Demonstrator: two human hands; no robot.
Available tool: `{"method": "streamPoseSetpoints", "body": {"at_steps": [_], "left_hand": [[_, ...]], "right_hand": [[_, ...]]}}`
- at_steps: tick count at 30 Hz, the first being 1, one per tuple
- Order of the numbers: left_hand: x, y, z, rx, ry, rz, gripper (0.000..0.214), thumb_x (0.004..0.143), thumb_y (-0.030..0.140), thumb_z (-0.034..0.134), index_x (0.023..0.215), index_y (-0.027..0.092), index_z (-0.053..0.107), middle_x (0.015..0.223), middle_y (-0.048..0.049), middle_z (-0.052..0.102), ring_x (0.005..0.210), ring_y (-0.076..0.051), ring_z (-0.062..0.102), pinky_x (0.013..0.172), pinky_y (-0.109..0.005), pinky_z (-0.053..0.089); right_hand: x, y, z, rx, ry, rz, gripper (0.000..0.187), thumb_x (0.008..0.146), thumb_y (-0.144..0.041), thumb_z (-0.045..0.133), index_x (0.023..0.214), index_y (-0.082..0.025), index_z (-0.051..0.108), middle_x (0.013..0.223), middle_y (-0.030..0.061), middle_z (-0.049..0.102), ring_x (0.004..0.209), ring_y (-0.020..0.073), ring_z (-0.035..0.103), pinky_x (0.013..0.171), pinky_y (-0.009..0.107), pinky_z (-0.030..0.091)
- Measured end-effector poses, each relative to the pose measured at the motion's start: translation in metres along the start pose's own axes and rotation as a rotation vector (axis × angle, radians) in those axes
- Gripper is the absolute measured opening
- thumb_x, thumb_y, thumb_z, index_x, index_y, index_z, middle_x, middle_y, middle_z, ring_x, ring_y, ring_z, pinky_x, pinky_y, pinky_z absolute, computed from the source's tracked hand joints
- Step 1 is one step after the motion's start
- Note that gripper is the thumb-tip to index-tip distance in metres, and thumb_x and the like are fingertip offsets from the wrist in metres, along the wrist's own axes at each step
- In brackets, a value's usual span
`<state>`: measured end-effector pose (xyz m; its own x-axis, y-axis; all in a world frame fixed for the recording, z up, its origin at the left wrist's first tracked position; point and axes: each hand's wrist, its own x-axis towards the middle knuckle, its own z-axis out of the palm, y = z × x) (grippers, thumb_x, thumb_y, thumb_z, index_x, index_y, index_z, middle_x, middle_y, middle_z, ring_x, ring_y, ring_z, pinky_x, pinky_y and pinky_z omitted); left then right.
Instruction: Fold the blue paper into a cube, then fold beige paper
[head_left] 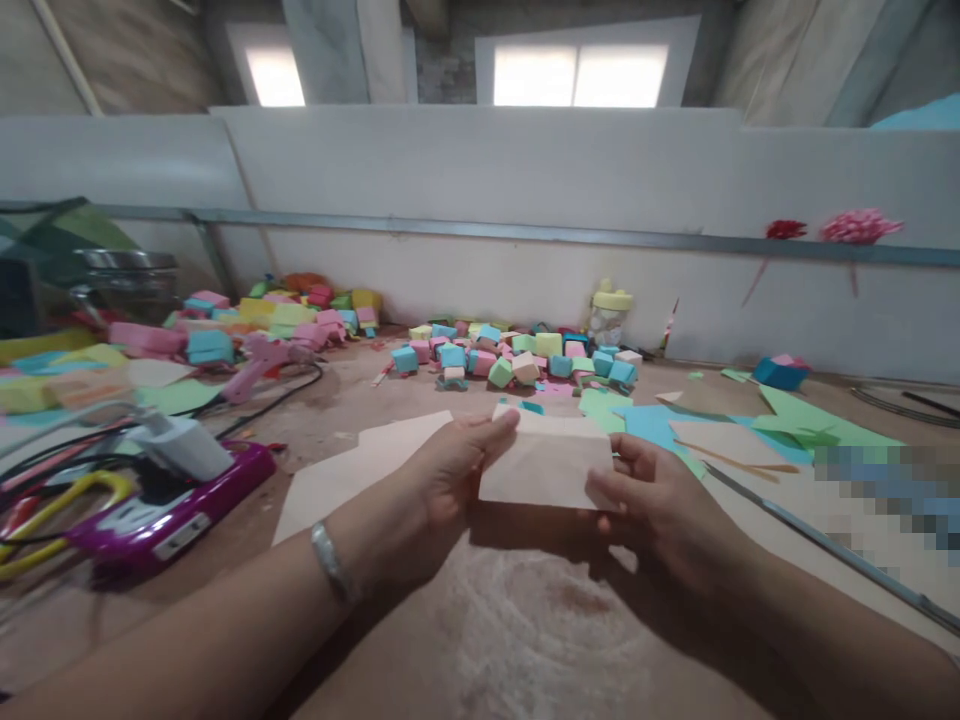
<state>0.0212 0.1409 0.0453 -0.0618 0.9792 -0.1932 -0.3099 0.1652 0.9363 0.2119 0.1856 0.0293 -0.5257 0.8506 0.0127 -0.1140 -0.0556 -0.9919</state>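
Observation:
A small cream sheet of paper is held up above the table between my two hands. My left hand pinches its left edge, with the thumb along the upper left corner. On the other side, my right hand grips the right edge between thumb and fingers. Some fingertips of both hands are hidden behind the sheet. Beneath and behind my left hand lies a larger cream paper sheet, flat on the table.
Several small coloured paper boxes are heaped at the back. A pink glue gun and a purple power strip with cables lie left. A long metal blade and coloured paper sheets lie right. A yellow-lidded cup stands behind.

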Motion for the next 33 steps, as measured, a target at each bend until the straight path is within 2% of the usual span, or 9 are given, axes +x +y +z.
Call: {"method": "streamPoseSetpoints", "body": {"at_steps": [4,8,13,19,22,25,28,30,33], "left_hand": [[0.004,-0.005,-0.005,0.062,0.017,-0.049,0.028,0.09,0.032,0.057,0.114,0.016,0.055,0.099,-0.004,0.063,0.075,-0.014,0.063,0.066,-0.032,0.055],[0.005,-0.009,-0.007,0.09,0.02,-0.043,0.028,0.09,0.033,0.056,0.112,0.016,0.055,0.1,-0.0042,0.062,0.075,-0.014,0.062,0.063,-0.03,0.054],[0.002,-0.007,-0.005,0.07,-0.078,-0.106,0.031,0.091,0.039,0.053,0.112,0.016,0.056,0.103,-0.0056,0.062,0.081,-0.016,0.063,0.07,-0.035,0.054],[0.002,0.001,0.001,0.256,-0.022,-0.038,0.028,0.09,0.031,0.056,0.113,0.016,0.055,0.107,-0.0058,0.062,0.087,-0.018,0.063,0.074,-0.036,0.054],[0.008,0.001,0.0,0.437,0.081,0.023,0.029,0.09,0.031,0.056,0.116,0.016,0.054,0.11,-0.0063,0.061,0.089,-0.018,0.063,0.076,-0.038,0.054],[0.003,0.007,-0.005,0.697,0.173,0.164,0.036,0.088,0.031,0.059,0.121,0.018,0.051,0.116,-0.0075,0.058,0.097,-0.022,0.061,0.082,-0.044,0.052],[-0.024,0.014,-0.009,0.994,0.26,0.405,0.048,0.073,0.022,0.072,0.118,0.017,0.057,0.129,-0.012,0.053,0.123,-0.031,0.044,0.106,-0.052,0.031],[-0.05,0.009,-0.01,1.144,0.278,0.533,0.033,0.073,0.022,0.068,0.106,0.017,0.066,0.13,-0.0124,0.054,0.126,-0.034,0.041,0.111,-0.048,0.022],[-0.085,-0.019,-0.011,1.435,0.255,0.804,0.033,0.084,0.034,0.053,0.111,0.022,0.066,0.121,-0.0086,0.064,0.109,-0.028,0.06,0.094,-0.037,0.047]], "right_hand": [[0.004,0.001,-0.006,-0.052,0.022,-0.016,0.03,0.086,-0.038,0.056,0.111,-0.021,0.052,0.069,-0.0014,0.058,0.051,0.0107,0.054,0.046,0.026,0.051],[0.008,0.005,-0.013,-0.226,0.013,-0.237,0.062,0.08,-0.014,0.052,0.136,-0.034,0.035,0.093,0.0015,0.063,0.067,0.0154,0.062,0.057,0.034,0.056],[0.004,0.009,-0.015,-0.63,-0.075,-0.654,0.05,0.077,-0.009,0.059,0.115,-0.041,0.063,0.116,0.0013,0.056,0.102,0.0197,0.057,0.084,0.037,0.048],[-0.003,0.002,-0.014,-1.212,0.124,-1.096,0.032,0.076,-0.007,0.058,0.1,-0.023,0.07,0.08,0.004,0.044,0.071,0.018,0.04,0.058,0.032,0.033],[-0.005,-0.002,-0.01,-1.297,0.025,-1.186,0.02,0.081,-0.008,0.054,0.085,-0.019,0.07,0.076,0.0047,0.046,0.069,0.0172,0.039,0.059,0.031,0.03],[-0.005,-0.003,-0.005,-1.317,-0.208,-1.266,0.019,0.087,-0.01,0.051,0.079,-0.018,0.067,0.08,0.0045,0.057,0.072,0.0148,0.046,0.063,0.03,0.033],[-0.004,-0.001,-0.002,-1.336,-0.385,-1.306,0.025,0.09,-0.015,0.048,0.071,-0.018,0.063,0.066,0.0006,0.057,0.065,0.0136,0.046,0.061,0.03,0.031],[-0.004,0.0,-0.001,-1.339,-0.43,-1.299,0.027,0.09,-0.017,0.047,0.067,-0.017,0.061,0.062,0.0006,0.055,0.064,0.0138,0.045,0.06,0.031,0.03],[-0.009,0.0,0.0,-1.234,-0.497,-1.167,0.023,0.087,-0.02,0.048,0.068,-0.017,0.06,0.064,0.0011,0.057,0.064,0.0136,0.047,0.062,0.032,0.031]]}}
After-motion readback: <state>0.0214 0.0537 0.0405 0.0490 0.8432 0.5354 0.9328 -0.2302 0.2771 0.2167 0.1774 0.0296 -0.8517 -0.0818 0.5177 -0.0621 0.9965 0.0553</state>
